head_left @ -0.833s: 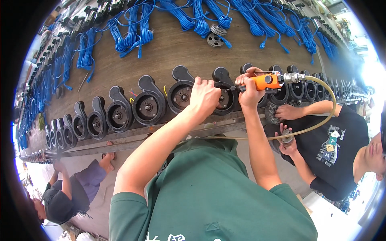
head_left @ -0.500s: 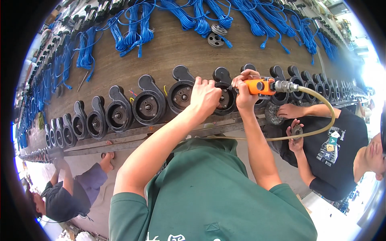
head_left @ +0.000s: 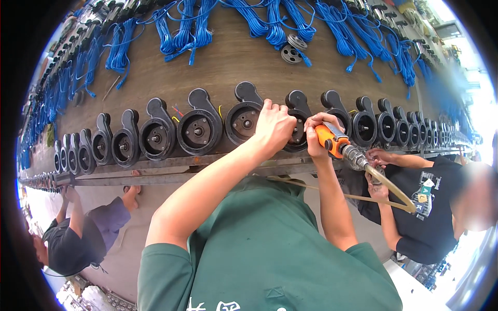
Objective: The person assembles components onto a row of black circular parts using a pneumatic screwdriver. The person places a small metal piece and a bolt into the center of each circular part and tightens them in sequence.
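Observation:
My right hand [head_left: 319, 136] is wrapped around an orange air screwdriver [head_left: 332, 141] with a metal hose fitting at its back end. The tool's front end points toward a black round motor housing [head_left: 297, 105] in front of me; its tip is hidden by my fingers. My left hand [head_left: 275, 124] is closed at that housing's left side, fingers curled down, and what they pinch is hidden. Just left of it stands another open housing [head_left: 244, 124] with a shaft in its middle.
A long row of similar housings [head_left: 198, 132] lines the table [head_left: 238, 62]. Blue cable bundles [head_left: 202, 36] lie farther back, beside two grey pulleys [head_left: 291, 53]. A yellowish hose [head_left: 391, 189] hangs from the tool. Co-workers sit at right [head_left: 430, 207] and left [head_left: 83, 233].
The screwdriver has tilted, its hose end dropping lower right. My left hand stays at the same housing. The right co-worker's hands have come together, and the whole view has shifted slightly.

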`<state>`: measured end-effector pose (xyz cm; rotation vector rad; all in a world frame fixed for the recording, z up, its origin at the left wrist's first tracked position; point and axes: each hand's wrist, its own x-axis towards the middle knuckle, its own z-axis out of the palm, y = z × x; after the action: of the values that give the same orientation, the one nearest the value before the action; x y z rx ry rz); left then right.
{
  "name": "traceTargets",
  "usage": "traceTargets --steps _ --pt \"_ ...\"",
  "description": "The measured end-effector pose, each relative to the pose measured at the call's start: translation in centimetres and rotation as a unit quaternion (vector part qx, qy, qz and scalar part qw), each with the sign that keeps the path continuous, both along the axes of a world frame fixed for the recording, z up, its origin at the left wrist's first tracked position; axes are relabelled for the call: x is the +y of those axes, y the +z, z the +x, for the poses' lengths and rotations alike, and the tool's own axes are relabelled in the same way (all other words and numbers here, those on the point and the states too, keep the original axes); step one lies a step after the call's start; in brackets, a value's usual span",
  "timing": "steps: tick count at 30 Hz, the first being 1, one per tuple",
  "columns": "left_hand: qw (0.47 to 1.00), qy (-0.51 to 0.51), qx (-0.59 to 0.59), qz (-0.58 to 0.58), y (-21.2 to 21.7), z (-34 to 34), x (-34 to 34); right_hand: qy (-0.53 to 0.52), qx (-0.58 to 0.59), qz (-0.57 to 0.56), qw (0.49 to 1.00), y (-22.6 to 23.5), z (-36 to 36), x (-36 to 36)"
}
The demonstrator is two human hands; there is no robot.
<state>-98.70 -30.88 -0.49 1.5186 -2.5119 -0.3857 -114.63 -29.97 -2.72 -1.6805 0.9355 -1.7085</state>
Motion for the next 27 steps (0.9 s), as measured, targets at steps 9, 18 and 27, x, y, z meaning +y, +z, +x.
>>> traceTargets --steps 9,18,27 --pt "1.0 -0.005 -0.018 -0.007 0.3 -0.1 -0.2 0.054 -0.201 0.051 0.977 2.6 0.5 -0.7" --pt "1.0 -0.002 -0.018 -0.017 0.3 -0.3 -0.2 0.035 -0.221 0.078 0.972 1.8 0.3 -2.4" --pt "0.999 -0.004 -0.04 -0.009 0.2 -0.5 -1.0 0.032 -0.164 0.116 0.979 2.0 0.1 -3.1"
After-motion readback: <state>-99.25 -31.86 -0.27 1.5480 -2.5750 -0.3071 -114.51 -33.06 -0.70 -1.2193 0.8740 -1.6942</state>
